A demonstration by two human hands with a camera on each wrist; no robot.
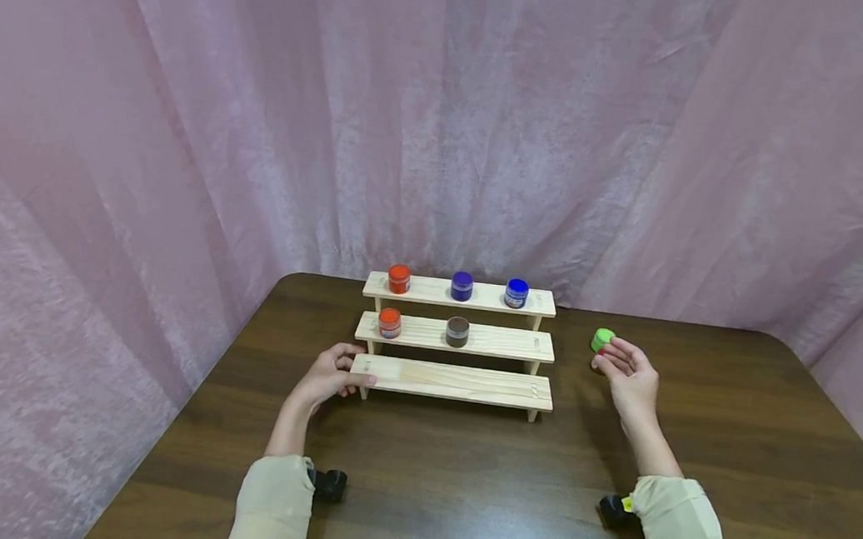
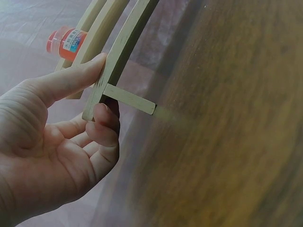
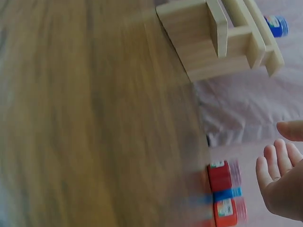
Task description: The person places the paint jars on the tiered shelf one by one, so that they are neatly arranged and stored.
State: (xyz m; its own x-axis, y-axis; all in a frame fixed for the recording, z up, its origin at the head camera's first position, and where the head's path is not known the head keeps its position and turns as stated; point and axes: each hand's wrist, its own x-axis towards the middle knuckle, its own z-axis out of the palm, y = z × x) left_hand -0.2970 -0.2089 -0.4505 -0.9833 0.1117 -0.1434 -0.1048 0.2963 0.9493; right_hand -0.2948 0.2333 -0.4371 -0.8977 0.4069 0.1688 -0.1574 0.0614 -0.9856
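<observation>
My left hand (image 1: pixel 332 373) grips the left end of the lowest step of a three-step wooden rack (image 1: pixel 461 383), thumb on top and fingers curled beneath. In the left wrist view the thumb presses the board's end beside a leg. My right hand (image 1: pixel 630 379) hovers at the right, fingers loosely bent, its tips close to a green-topped small jar (image 1: pixel 602 340). A bit of red shows below that jar. In the right wrist view nothing shows between thumb and fingers; a red jar (image 3: pixel 220 176), a blue jar (image 3: pixel 226 194) and an orange-red jar (image 3: pixel 227 213) stand below the hand.
The top step holds an orange-red jar (image 1: pixel 398 279), a purple jar (image 1: pixel 462 287) and a blue jar (image 1: pixel 516 293). Another orange-red jar (image 1: pixel 389 323) and a dark brown jar (image 1: pixel 457 331) stand on the middle step. A pink curtain (image 1: pixel 441 136) hangs behind the brown table (image 1: pixel 447 471).
</observation>
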